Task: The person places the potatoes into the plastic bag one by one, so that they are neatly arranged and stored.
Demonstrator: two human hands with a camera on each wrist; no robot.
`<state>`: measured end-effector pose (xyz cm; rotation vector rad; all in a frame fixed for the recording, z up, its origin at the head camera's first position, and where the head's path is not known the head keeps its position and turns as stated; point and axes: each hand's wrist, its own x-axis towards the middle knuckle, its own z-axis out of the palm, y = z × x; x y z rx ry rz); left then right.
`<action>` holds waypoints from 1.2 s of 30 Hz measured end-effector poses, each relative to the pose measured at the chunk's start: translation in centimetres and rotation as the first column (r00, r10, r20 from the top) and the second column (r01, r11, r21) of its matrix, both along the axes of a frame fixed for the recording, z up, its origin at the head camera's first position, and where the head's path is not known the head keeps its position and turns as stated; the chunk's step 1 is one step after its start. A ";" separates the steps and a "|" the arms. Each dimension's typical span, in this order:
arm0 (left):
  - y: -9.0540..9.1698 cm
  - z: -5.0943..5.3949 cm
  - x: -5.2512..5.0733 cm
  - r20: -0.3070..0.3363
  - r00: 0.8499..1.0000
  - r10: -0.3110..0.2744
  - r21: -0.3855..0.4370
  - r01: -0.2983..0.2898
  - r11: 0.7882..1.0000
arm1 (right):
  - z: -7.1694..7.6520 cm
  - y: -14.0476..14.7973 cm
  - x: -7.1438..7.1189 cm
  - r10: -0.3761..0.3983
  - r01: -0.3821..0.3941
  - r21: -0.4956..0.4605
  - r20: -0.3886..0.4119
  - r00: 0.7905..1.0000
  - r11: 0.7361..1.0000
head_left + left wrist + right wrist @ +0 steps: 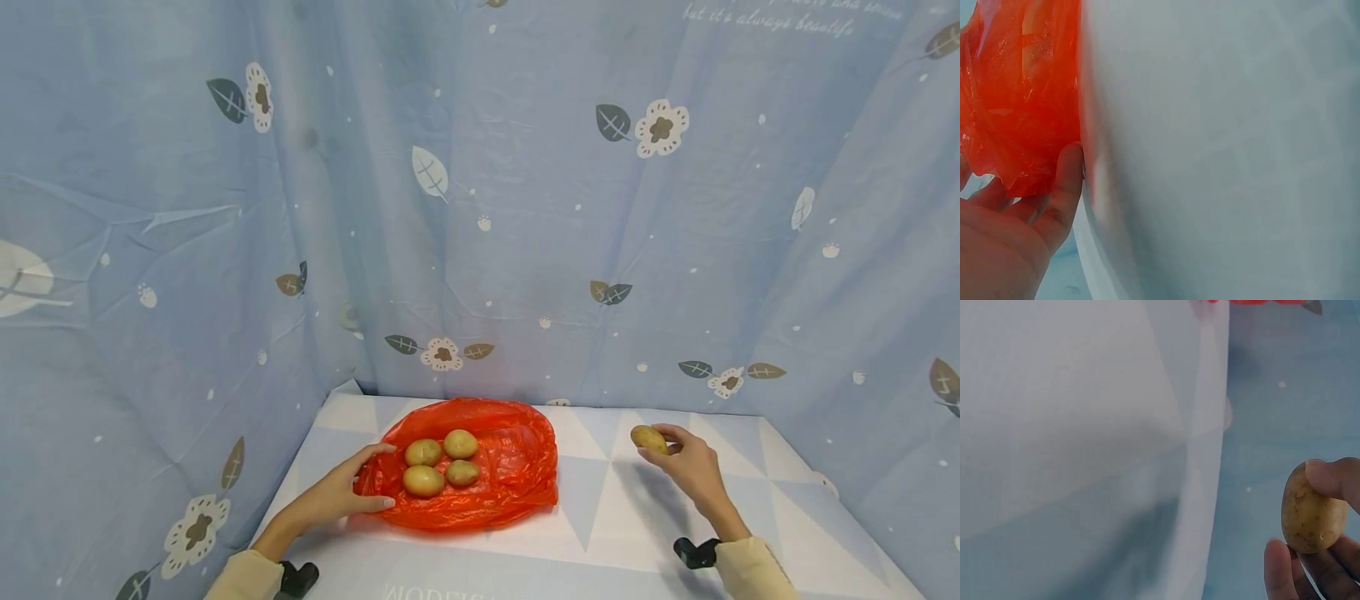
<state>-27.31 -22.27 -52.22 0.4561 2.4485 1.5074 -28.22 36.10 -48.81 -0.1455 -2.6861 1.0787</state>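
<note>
A red plastic bag (517,467) lies spread on the table with several potatoes (423,481) grouped in its left half. At the bag's left edge rests my left hand (348,492), thumb and fingers spread wide apart and touching the plastic. In the left wrist view the thumb of this hand (1010,244) lies against the red plastic (1022,106), and the other fingers are partly hidden behind it. Over the right side of the table, my right hand (693,471) holds one potato (648,438) between thumb and fingers, raised above the surface. Brown specks show on that potato (1313,512) in the right wrist view.
The table (600,533) has a pale cover with a triangle pattern. A blue curtain (525,208) with leaves and flowers hangs behind it and along both sides. Dark wrist mounts (696,552) sit by the sleeves.
</note>
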 end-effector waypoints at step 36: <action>0.1 -0.1 -0.1 0.002 1.000 -0.005 0.000 0.005 1.000 | 1.9 -6.8 -0.5 0.180 -0.172 0.065 -0.145 0.973 0.983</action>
